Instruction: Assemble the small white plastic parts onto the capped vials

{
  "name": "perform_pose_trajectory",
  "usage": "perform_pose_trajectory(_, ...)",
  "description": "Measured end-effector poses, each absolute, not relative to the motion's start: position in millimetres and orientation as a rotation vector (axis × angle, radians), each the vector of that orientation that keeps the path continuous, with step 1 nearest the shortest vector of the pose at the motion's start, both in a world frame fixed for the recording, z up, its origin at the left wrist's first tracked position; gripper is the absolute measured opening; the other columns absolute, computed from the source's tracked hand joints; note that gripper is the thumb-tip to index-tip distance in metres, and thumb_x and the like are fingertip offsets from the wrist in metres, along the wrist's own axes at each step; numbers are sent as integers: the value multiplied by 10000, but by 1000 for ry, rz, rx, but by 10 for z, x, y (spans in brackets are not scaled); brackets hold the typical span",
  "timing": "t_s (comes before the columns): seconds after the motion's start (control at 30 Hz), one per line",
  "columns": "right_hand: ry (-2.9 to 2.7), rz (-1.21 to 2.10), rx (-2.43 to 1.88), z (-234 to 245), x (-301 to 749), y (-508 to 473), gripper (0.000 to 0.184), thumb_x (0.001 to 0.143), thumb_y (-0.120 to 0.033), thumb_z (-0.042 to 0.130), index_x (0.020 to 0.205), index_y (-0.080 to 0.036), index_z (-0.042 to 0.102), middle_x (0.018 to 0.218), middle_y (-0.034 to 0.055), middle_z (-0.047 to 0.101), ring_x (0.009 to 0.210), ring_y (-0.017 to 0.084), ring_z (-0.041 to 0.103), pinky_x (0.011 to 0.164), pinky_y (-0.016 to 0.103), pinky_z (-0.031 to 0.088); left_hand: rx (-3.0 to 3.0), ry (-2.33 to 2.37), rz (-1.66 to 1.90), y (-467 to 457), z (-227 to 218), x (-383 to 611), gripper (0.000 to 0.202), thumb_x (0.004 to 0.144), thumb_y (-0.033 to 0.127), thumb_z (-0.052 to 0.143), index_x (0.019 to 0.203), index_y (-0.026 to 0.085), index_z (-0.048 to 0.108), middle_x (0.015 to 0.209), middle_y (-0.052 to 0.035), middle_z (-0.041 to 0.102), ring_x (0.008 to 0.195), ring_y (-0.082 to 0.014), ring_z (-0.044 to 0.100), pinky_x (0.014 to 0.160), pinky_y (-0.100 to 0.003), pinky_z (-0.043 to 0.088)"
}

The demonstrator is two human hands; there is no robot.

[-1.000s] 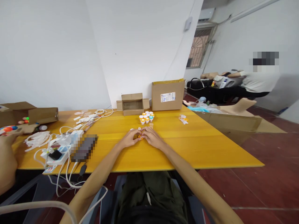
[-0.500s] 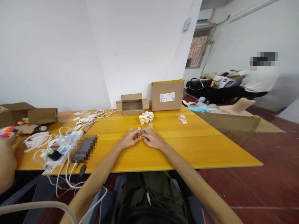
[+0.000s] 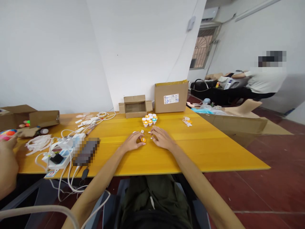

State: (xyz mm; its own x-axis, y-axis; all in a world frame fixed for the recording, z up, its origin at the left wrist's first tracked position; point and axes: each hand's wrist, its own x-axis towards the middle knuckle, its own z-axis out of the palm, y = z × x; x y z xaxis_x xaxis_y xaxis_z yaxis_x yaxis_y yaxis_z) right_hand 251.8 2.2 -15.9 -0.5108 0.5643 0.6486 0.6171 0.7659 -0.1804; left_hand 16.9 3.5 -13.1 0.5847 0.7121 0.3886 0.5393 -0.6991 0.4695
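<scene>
Low over the table, my left hand (image 3: 131, 142) closes its thumb and fingers around a small round orange cap (image 3: 143, 140) with a pale mark in its middle. To its right is my right hand (image 3: 162, 139), its fingers curled toward the thumb. Tiny white bits show at those fingertips; what the fingers hold, if anything, is too small to make out. A small white piece (image 3: 142, 131) lies just beyond my hands. Behind it stands a tight cluster of several round pieces with white tops and orange or teal rims (image 3: 149, 120).
Cardboard boxes (image 3: 171, 97) stand at the back of the yellow table (image 3: 202, 152). Small loose parts (image 3: 187, 121) lie at the right. A power strip (image 3: 63, 156), cables and a dark phone-like slab (image 3: 87, 152) are at the left. Another person's hand (image 3: 7, 141) holds a colourful object. Someone sits far right.
My right hand has moved right, away from my left hand, so the orange cap shows more clearly. My left hand stays almost where it was.
</scene>
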Motion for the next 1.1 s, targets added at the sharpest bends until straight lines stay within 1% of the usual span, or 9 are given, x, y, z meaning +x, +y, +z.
perform_pose_trajectory(0.17, -2299, -91, -940, -149, 2561, 13, 109, 808, -123, 604, 823, -231, 608, 1004, 86, 613, 999, 244, 585, 886, 396, 510, 2526, 1013, 777, 38, -130, 159, 297, 829, 342, 640, 1099, 217, 639, 895, -36, 642, 858, -200, 592, 841, -343, 496)
perform_pose_trajectory(0.23, -2309, -76, -939, -154, 2564, 19, 99, 820, -135, 611, 801, -232, 612, 1014, 87, 616, 1004, 242, 591, 891, 393, 510, 2523, 1016, 765, 38, -130, 158, 288, 831, 323, 619, 1100, 223, 646, 881, -30, 639, 834, -190, 585, 821, -329, 495)
perform_pose_trajectory(0.43, -2282, -21, -917, -212, 2568, 71, 86, 851, -151, 610, 827, -231, 630, 1007, 78, 623, 1006, 233, 603, 890, 404, 513, 2496, 1055, 734, 45, -139, 167, 258, 832, 326, 585, 1054, 220, 666, 823, -13, 622, 752, -166, 555, 741, -302, 483)
perform_pose_trajectory(0.6, -2261, 12, -894, -254, 2570, 107, 102, 877, -158, 597, 826, -235, 641, 1020, 77, 626, 989, 226, 605, 879, 400, 514, 2482, 1078, 726, 34, -130, 170, 212, 845, 351, 569, 978, 215, 661, 776, -2, 600, 714, -156, 540, 690, -288, 466)
perform_pose_trajectory(0.8, -2259, 43, -861, -265, 2548, 114, 123, 884, -133, 571, 840, -228, 635, 1028, 80, 633, 998, 224, 609, 875, 399, 520, 2474, 1112, 733, 8, -99, 185, 212, 816, 406, 617, 916, 219, 624, 742, 15, 572, 710, -162, 531, 673, -289, 448)
perform_pose_trajectory(0.93, -2260, 41, -837, -265, 2532, 112, 150, 883, -109, 550, 826, -224, 627, 1020, 86, 638, 989, 226, 613, 860, 398, 526, 2472, 1105, 735, -11, -81, 193, 215, 804, 395, 632, 927, 219, 625, 748, 16, 574, 720, -165, 536, 679, -291, 446)
perform_pose_trajectory(1.1, -2261, 45, -835, -276, 2515, 118, 159, 886, -105, 544, 829, -224, 634, 1034, 88, 639, 982, 224, 607, 851, 388, 523, 2474, 1097, 727, -29, -56, 202, 174, 815, 352, 602, 909, 208, 628, 735, 19, 559, 689, -149, 517, 660, -281, 424)
